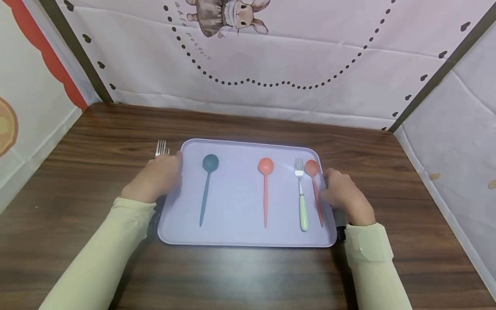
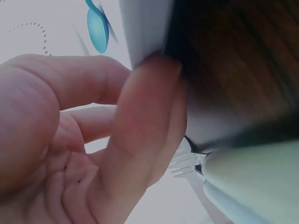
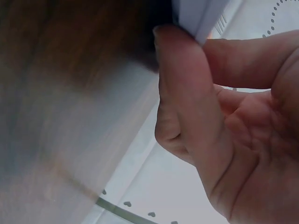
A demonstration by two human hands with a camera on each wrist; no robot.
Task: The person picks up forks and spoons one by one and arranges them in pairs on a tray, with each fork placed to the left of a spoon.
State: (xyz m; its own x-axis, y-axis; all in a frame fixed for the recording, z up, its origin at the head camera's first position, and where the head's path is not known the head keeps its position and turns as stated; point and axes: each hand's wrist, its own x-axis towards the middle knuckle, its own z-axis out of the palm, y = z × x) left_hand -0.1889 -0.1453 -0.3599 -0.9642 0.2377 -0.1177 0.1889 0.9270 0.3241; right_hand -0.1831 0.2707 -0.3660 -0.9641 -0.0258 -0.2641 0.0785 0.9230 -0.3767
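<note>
A pale lilac tray (image 1: 236,202) lies in the middle of the wooden table. On it, from left to right, are a blue-green spoon (image 1: 210,163), a coral spoon (image 1: 265,167), a fork (image 1: 303,211) with a pale green handle and a second coral spoon (image 1: 311,168). My left hand (image 1: 156,176) pinches the tray's left edge between thumb and fingers, as the left wrist view shows. At the opposite edge, my right hand (image 1: 345,193) pinches the rim the same way. Metal fork tines (image 1: 161,147) show just beyond my left hand, which hides the rest.
The wooden table (image 1: 248,280) extends around the tray. Behind it hangs a white cloth (image 1: 302,60) with a printed rabbit and dotted lines, and more cloth walls stand at the left and right. A black strap (image 1: 341,233) shows at the right wrist.
</note>
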